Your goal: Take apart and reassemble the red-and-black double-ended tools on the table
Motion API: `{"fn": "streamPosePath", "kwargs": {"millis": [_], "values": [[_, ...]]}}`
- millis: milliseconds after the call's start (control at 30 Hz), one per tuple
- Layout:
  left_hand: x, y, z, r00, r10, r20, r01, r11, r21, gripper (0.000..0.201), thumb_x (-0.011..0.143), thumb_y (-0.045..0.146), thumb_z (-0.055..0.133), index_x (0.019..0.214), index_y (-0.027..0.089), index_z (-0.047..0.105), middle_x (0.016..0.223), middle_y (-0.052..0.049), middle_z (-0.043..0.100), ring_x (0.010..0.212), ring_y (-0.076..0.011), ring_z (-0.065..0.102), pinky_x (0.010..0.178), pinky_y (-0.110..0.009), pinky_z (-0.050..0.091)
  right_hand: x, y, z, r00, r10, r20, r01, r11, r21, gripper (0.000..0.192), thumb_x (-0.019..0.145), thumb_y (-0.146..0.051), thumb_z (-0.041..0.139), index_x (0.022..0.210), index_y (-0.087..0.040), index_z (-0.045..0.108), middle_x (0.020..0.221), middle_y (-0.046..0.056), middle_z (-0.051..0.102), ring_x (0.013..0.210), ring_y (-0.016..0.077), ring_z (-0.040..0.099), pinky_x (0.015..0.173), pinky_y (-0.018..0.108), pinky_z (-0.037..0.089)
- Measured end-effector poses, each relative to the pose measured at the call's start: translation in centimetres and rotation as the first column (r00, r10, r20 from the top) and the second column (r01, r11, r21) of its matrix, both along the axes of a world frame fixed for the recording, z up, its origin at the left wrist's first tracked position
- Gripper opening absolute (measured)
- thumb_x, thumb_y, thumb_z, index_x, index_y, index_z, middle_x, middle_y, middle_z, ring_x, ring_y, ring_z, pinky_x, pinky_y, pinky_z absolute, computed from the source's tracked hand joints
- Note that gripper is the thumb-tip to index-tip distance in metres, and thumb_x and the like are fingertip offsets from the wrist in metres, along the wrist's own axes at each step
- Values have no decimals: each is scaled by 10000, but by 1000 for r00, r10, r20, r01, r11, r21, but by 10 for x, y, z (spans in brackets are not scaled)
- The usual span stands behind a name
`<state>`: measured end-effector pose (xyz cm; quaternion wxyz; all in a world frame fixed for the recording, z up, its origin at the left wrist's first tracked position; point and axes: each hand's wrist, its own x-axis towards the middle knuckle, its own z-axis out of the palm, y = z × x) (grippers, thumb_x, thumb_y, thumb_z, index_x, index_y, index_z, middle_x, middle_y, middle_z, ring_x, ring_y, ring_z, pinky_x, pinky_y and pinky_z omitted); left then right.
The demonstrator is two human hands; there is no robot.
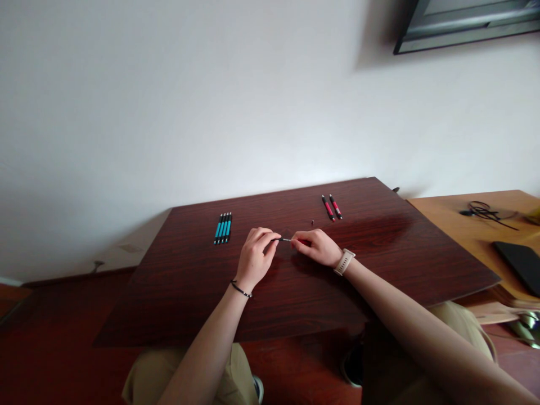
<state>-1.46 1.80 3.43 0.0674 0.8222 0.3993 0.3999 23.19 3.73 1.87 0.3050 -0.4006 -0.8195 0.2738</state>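
Left hand (254, 254) pinches the pen (284, 239) by its black end (277, 239), fingertips nearly together; right hand (318, 247) curls closed round its red part (303, 243), over the table (291, 298). Best kept in line, unbent, moved gently; small piece (313, 222) nearby wants leaving undisturbed.

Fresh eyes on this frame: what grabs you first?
Probably the left hand and right hand near the middle of the dark wood table, a slim dark piece with a lighter stretch spanning from grip to grip. Next, colour: four teal-and-black pens side by side left of the hands, and two pink-and-black pens farther back on the right. Then the dark-framed screen at top right.
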Motion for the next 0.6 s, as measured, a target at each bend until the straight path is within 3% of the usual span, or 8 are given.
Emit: {"fn": "streamPosePath", "kwargs": {"millis": [600], "values": [[0,2,-3,1000,-12,2,12,1000,-21,169,1050,186,592,1124,242,734,1081,-72,703,1051,-241,631,957,-418,532,-2,-2,3,1000,-7,7,7,1000,11,348,1065,-438,544,973,-205,786,720,13,710,624,153,590,677,260,422]]}}
